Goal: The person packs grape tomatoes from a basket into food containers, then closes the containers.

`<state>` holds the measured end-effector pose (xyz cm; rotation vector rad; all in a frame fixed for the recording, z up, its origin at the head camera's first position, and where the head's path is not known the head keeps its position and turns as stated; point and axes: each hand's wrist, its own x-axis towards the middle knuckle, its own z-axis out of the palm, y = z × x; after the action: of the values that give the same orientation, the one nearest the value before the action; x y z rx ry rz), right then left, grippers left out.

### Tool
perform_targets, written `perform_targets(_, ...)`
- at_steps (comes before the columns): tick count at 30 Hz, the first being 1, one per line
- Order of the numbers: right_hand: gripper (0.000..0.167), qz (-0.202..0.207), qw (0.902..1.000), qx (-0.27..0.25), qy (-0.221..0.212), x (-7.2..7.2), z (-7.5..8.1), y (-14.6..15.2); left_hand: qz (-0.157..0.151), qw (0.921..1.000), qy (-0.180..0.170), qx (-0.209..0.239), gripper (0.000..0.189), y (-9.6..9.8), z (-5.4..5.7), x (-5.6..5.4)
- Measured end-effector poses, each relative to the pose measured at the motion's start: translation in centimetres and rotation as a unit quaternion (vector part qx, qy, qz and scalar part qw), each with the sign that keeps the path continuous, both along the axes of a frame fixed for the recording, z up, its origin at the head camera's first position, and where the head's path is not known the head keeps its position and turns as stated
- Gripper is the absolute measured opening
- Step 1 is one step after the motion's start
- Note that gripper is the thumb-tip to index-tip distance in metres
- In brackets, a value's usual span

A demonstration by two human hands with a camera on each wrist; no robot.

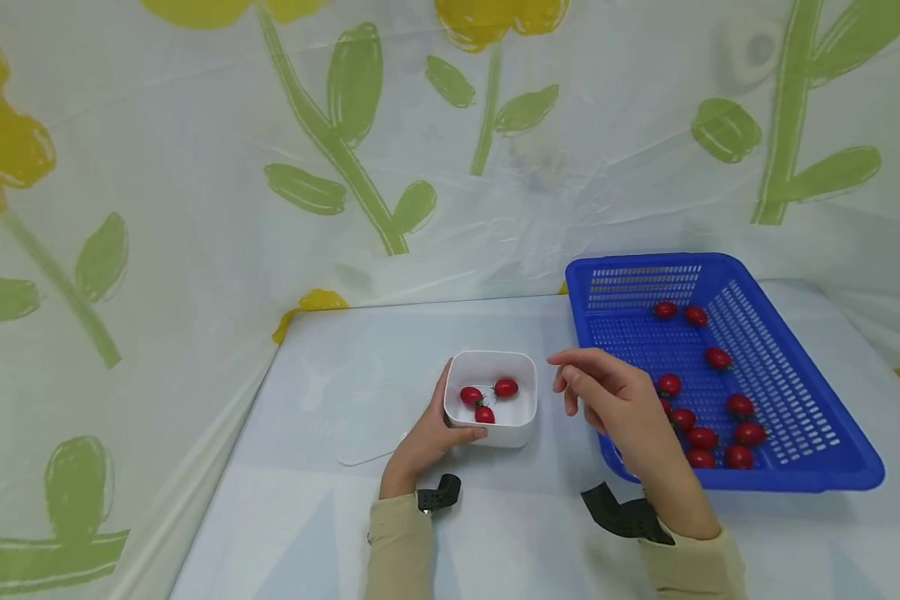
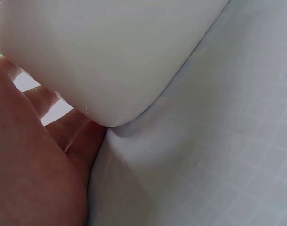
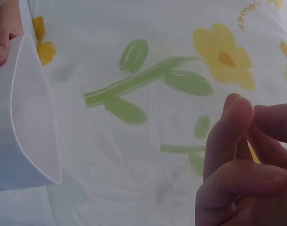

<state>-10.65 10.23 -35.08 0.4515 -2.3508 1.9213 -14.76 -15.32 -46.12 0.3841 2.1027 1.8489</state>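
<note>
Flower-printed sheet (image 1: pixel 195 167) behind pale table (image 1: pixel 510 533)

And there it is, up in the right wrist view: small orange lettering (image 3: pixel 248 15) reading "flower", its first letter hard to make out, curving beside a yellow bloom (image 3: pixel 224 55) on the white sheet (image 3: pixel 148 136).

Curtained-off workspace, flower-print sheet (image 1: pixel 202 200) hung behind, white table (image 1: pixel 390 333)
</note>
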Motion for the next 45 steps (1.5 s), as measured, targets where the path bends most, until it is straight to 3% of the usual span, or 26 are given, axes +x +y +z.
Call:
perform_targets(6, 0.023, 0.010, 0.9962, 0.086, -0.014, 0.0, 0.7, 0.6, 0.000, 1.0000, 0.001, -0.003, 0.105, 0.1, 0.0, 0.0)
perform_targets(11, 0.026, 0.022, 0.9845, 0.173, -0.018, 0.2, 0.9, 1.8, -0.004, 1.0000, 0.001, -0.001, 0.104, 0.1, 0.0, 0.0)
perform_targets(16, 0.031, 0.032, 0.9734, 0.227, -0.008, -0.2, 0.6, 3.7, -0.001, 1.0000, 0.002, 0.007, 0.104, -0.1, 0.0, -0.1)
perform_targets(20, 0.030, 0.039, 0.9664, 0.254, 0.010, -1.1, 0.5, 5.2, -0.002, 0.9999, -0.003, 0.011, 0.104, -0.3, 0.3, -0.2)
perform_targets(25, 0.030, 0.067, 0.9593, 0.274, 0.002, -2.3, 0.9, 6.8, -0.004, 1.0000, 0.002, 0.007, 0.103, -0.4, 0.2, -0.4)
perform_targets(30, 0.032, 0.092, 0.9512, 0.294, -0.025, -3.3, 0.9, 8.8, -0.002, 1.0000, 0.004, -0.004, 0.104, -0.2, 0.2, -0.4)
perform_targets(38, 0.035, 0.140, 0.9375, 0.313, -0.059, -5.1, -0.7, 12.2, -0.001, 1.0000, -0.001, 0.005, 0.103, -0.1, 0.2, -0.4)
perform_targets(45, 0.040, 0.166, 0.9212, 0.328, -0.126, -6.3, -1.9, 14.3, -0.002, 0.9999, -0.001, 0.011, 0.104, 0.1, 0.0, -0.3)
